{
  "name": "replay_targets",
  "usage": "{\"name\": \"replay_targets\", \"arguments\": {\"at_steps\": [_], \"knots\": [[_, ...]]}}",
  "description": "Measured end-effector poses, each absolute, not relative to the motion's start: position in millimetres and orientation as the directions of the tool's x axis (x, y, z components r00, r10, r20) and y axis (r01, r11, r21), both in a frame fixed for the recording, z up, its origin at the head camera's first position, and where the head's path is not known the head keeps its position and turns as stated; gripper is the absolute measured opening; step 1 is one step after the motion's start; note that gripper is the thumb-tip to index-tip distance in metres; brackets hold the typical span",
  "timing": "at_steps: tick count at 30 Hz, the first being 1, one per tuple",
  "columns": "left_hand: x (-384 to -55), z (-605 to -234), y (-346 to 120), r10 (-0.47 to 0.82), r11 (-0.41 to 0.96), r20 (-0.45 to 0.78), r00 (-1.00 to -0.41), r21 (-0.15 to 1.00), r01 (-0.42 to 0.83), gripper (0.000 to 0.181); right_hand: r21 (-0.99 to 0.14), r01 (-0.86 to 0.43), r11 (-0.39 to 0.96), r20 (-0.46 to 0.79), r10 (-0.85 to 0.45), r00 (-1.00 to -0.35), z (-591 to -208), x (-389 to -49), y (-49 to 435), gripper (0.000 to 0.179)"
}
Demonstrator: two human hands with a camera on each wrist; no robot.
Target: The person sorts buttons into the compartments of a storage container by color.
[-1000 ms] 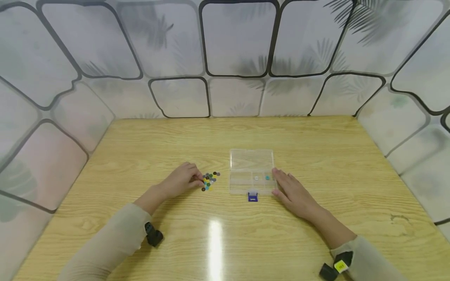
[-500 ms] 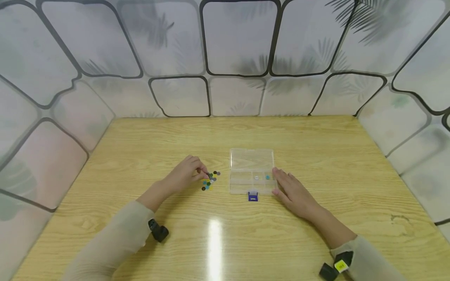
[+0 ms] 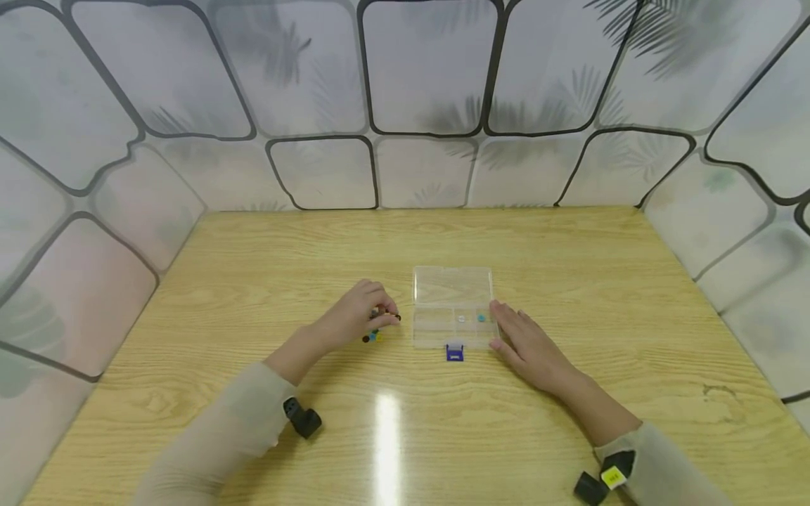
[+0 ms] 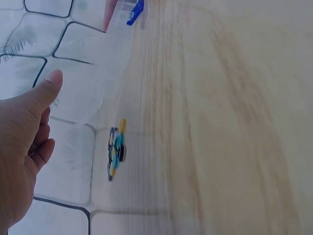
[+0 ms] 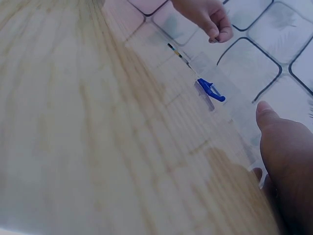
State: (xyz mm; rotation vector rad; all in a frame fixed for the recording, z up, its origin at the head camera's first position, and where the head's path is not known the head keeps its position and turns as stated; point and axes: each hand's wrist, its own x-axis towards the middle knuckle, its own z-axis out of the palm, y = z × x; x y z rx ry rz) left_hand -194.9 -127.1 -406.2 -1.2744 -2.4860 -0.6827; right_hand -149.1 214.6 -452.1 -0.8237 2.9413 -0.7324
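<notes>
In the head view my left hand (image 3: 357, 316) is over the pile of small coloured discs (image 3: 373, 337), partly hiding it. Thumb and fingertips pinch a small dark disc (image 3: 399, 318), button-like, raised above the table in the right wrist view. The remaining discs, yellow, teal and black, lie in a cluster (image 4: 116, 149) in the left wrist view. To the right is a clear plastic divided box (image 3: 433, 320), its lid laid back. A white disc (image 3: 461, 319) and a teal disc (image 3: 481, 318) sit in separate compartments. My right hand (image 3: 528, 348) rests against the box's right side, fingers extended.
The box's blue latch (image 3: 455, 353) hangs at its front edge. Beneath everything is a wood-grain table (image 3: 304, 246), with a patterned wall panel (image 3: 424, 172) behind and at both sides. A wrist camera (image 3: 302, 417) sits on each sleeve.
My left hand has moved right across the disc pile towards the box and now carries a dark disc between thumb and fingers. The right hand and the box have stayed put.
</notes>
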Motion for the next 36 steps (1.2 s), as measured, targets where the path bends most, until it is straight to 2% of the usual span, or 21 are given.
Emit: {"name": "replay_targets", "arguments": {"at_steps": [7, 12, 18, 25, 33, 36], "knots": [[-195.1, -399.6, -109.8, 0.689, 0.494, 0.413, -0.595, 0.334, 0.803, 0.015, -0.441, -0.482, 0.757, 0.111, -0.487, -0.866, -451.6, -149.4, 214.5, 0.063], [-196.7, -398.0, -95.9, 0.694, 0.473, 0.431, -0.577, 0.332, 0.816, 0.015, -0.445, -0.479, 0.757, 0.110, -0.485, -0.868, -452.2, -150.0, 214.0, 0.063], [-199.1, -392.5, -76.9, 0.710, 0.478, 0.386, -0.589, 0.351, 0.805, 0.015, -0.439, -0.489, 0.754, 0.118, -0.491, -0.863, -453.2, -150.8, 214.3, 0.063], [-199.4, -388.9, -52.7, 0.745, 0.434, 0.403, -0.532, 0.314, 0.845, 0.019, -0.442, -0.489, 0.752, 0.121, -0.490, -0.863, -452.7, -151.3, 214.7, 0.063], [-198.3, -389.3, -27.7, 0.765, 0.454, 0.321, -0.557, 0.345, 0.822, 0.016, -0.440, -0.499, 0.747, 0.136, -0.493, -0.859, -452.2, -152.0, 214.6, 0.062], [-198.9, -391.6, -18.7, 0.779, 0.448, 0.300, -0.550, 0.348, 0.824, 0.017, -0.433, -0.509, 0.744, 0.148, -0.498, -0.854, -453.3, -152.2, 215.0, 0.062]]}}
